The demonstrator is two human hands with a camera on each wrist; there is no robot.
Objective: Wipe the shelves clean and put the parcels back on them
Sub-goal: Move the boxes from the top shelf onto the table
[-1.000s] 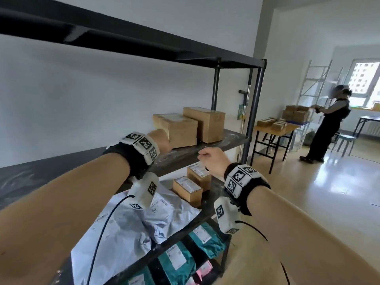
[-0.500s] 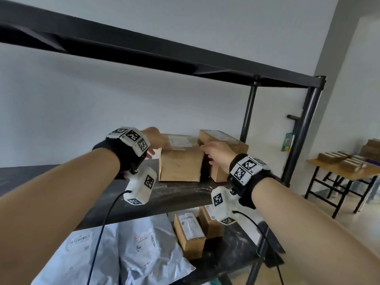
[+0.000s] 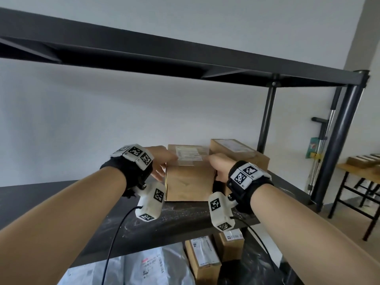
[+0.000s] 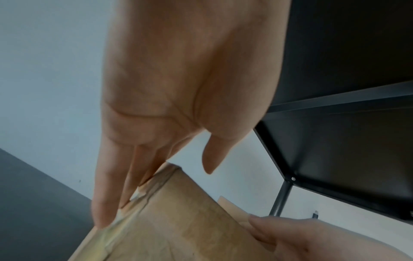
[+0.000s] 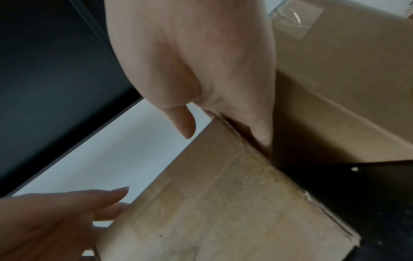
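Observation:
A brown cardboard box (image 3: 188,182) with a white label stands on the dusty black middle shelf (image 3: 185,219). My left hand (image 3: 162,165) lies against its left side with straight fingers (image 4: 105,203), and the thumb hovers over the top edge. My right hand (image 3: 218,165) is on the box's right side; its fingers (image 5: 261,130) reach down into the gap between this box (image 5: 223,211) and a second box (image 3: 238,153) close on the right. The box rests on the shelf between both hands.
The upper shelf (image 3: 164,52) hangs low over the boxes. A black post (image 3: 337,145) marks the rack's right end. Below lie two small boxes (image 3: 203,258) and grey mailer bags (image 3: 154,266). A wooden table (image 3: 359,169) stands at far right.
Both hands have moved from in front of the shelf edge onto the left box, one on each side. The view has swung left and closer to the rack.

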